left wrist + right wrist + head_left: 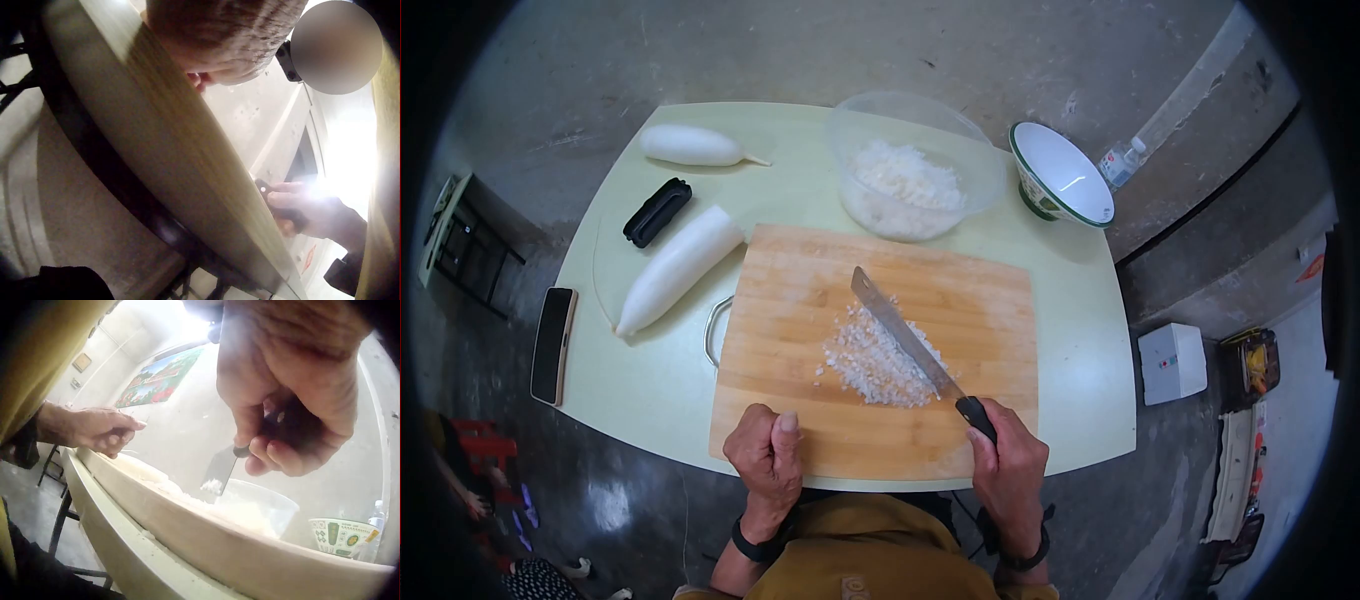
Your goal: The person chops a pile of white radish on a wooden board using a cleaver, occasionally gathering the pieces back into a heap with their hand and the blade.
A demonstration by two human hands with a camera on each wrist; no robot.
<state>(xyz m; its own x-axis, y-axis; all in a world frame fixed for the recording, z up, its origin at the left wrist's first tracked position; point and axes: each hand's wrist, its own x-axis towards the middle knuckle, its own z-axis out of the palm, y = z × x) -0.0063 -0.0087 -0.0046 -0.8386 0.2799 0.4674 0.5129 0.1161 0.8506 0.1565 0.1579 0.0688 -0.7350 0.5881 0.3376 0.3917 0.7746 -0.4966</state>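
In the head view, the right hand [1010, 462] grips the black handle of a knife [907, 339], whose blade lies slanted over a heap of finely chopped white pieces [870, 362] on the wooden board [990, 300]. White bits cling to the blade [220, 472] in the right wrist view, where the right hand [290, 387] wraps round the handle. The left hand [768, 455] is at the board's near left edge, fingers curled and thumb up, holding nothing visible; the right wrist view shows this left hand [94, 429] too.
Behind the board stands a clear bowl [975, 190] with shredded white pieces; right of it are a green-rimmed bowl [1065, 175] and a bottle [1122, 162]. Two white radishes [680, 270], a black case [657, 212] and a phone [553, 345] lie to the left. A metal handle [712, 330] sticks out beside the board.
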